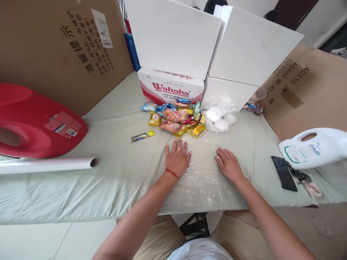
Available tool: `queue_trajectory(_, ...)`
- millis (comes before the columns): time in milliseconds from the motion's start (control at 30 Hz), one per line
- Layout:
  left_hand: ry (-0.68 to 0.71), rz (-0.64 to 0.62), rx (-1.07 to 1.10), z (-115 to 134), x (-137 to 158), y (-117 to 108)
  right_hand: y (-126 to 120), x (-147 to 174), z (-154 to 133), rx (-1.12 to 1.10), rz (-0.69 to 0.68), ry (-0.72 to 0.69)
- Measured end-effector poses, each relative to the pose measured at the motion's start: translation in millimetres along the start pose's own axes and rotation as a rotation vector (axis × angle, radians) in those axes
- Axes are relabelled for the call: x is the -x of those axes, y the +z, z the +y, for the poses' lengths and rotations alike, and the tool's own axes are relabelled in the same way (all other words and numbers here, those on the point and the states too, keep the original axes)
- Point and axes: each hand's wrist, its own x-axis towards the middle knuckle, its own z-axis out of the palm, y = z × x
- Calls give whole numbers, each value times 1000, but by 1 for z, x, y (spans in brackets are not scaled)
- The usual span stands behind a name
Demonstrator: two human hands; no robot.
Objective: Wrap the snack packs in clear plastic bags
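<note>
A clear plastic bag (202,177) lies flat on the pale green cloth in front of me, its lower end at the table's front edge. My left hand (177,159) rests palm down on its left side with the fingers spread. On the right side of the bag, my right hand (229,164) lies low, its fingers stretched out and touching the plastic. Beyond my hands sits a pile of small wrapped snacks (176,117), and to its right are several crumpled white plastic bundles (220,121). A thin yellow and dark packet (142,136) lies apart on the left.
On the left lie a red jug (35,119) and a plastic roll (48,165) below it. A Wahaba-style printed carton (170,86) and white boxes (233,47) stand behind the snacks. At right are a white jug (316,146), a phone (284,173) and keys (299,173). Cardboard flanks both sides.
</note>
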Motion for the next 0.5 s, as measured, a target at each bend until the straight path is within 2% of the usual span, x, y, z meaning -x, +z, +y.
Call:
queue_trajectory(133, -23, 7, 40, -3, -5, 2, -23, -39, -20, -8, 16, 28)
queue_trajectory(233, -17, 13, 73, -2, -5, 1, -29, -80, -61, -22, -35, -88)
queue_trajectory(400, -7, 25, 112, -3, -1, -2, -7, -142, -143, 37, -6, -420)
queue_trajectory(500, -2, 22, 133, -9, 2, -6, 7, -172, -172, 84, -64, -523)
